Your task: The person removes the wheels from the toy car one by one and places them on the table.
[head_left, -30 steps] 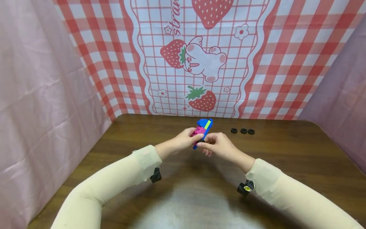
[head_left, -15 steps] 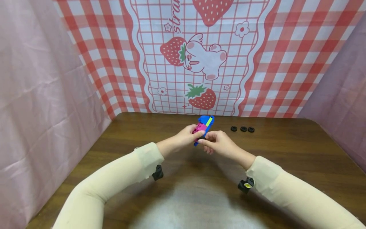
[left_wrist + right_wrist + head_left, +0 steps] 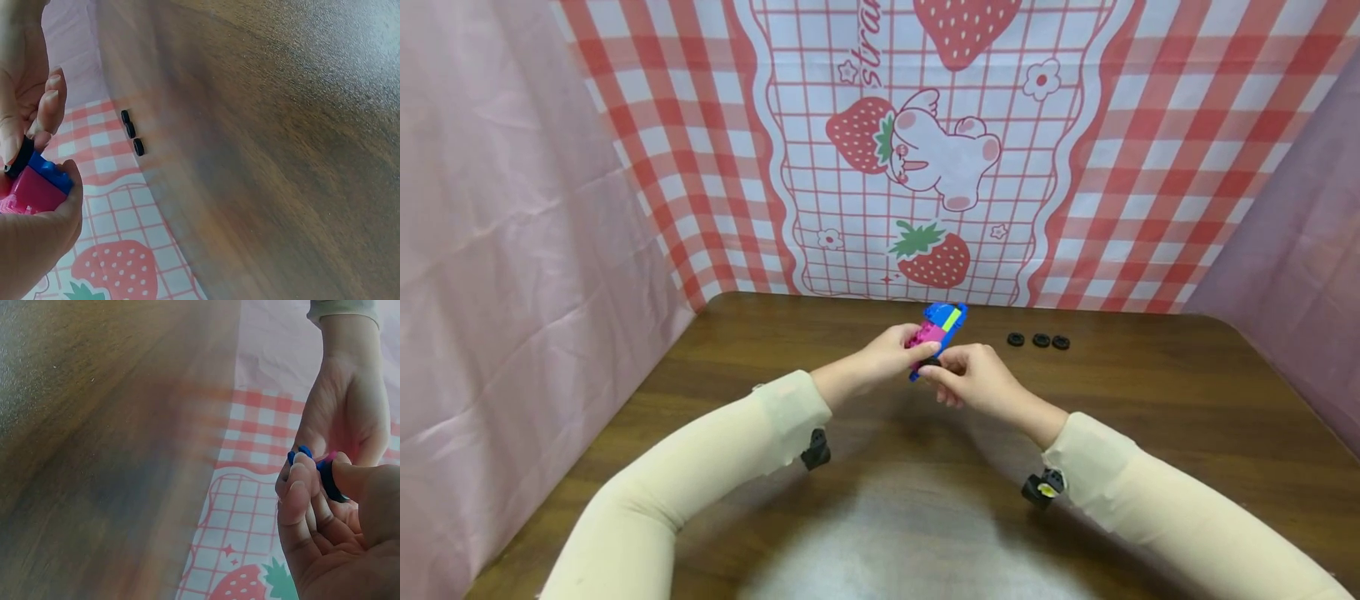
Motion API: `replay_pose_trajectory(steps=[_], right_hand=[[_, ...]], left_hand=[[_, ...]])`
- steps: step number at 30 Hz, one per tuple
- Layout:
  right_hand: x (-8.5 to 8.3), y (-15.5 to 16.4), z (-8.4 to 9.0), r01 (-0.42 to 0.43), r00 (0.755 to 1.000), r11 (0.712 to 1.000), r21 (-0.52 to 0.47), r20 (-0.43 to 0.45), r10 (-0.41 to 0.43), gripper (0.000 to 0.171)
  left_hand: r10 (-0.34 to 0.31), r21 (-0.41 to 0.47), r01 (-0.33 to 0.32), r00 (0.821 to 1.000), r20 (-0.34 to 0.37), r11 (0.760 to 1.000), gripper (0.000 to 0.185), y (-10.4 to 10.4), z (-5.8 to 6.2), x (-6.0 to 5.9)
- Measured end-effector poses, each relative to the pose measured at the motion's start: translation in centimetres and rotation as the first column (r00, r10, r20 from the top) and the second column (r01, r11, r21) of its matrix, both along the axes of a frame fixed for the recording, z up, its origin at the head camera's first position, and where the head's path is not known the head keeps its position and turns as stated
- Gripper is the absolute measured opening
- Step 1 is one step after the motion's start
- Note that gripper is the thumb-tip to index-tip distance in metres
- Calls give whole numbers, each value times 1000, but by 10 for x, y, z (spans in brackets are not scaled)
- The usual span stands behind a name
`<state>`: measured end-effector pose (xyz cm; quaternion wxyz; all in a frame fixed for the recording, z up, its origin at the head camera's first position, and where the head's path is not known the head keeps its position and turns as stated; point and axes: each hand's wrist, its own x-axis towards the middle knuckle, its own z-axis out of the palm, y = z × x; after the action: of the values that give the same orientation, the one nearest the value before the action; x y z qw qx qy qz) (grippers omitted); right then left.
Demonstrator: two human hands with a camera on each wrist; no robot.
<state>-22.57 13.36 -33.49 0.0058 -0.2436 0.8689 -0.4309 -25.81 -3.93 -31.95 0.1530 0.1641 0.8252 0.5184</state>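
Wooden table [image 3: 1150, 417] bears three black wheels [image 3: 1038, 340] (beside both hands' grip clamped on toy [image 3: 938, 332]).

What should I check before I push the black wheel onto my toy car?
1. Left hand holds the car firmly: ok.
2. Right hand pinches a black wheel against the car: ok.
3. Wheel lined up on its peg: cannot tell, fingers hide it.
4. Car held above the table, free of other things: ok.
5. Three spare wheels lie in a row to the right: ok.
6. Spare wheels all fitted: not ok.
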Motion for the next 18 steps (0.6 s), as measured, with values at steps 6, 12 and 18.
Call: replay_pose_trajectory(steps=[6,12,18], right_hand=[[2,1,0,6,999,1000,14,-41,-6,31],[4,2,0,40,994,998,38,-104,-35,33],[6,2,-3,72,982,996,61,-177,-60,34]], left_hand=[[49,-48,-49,999,-15,998,40,4,2,1],[75,-41,-74,997,9,996,38,8,3,2],[78,-28,-77,996,49,997,40,11,3,2]])
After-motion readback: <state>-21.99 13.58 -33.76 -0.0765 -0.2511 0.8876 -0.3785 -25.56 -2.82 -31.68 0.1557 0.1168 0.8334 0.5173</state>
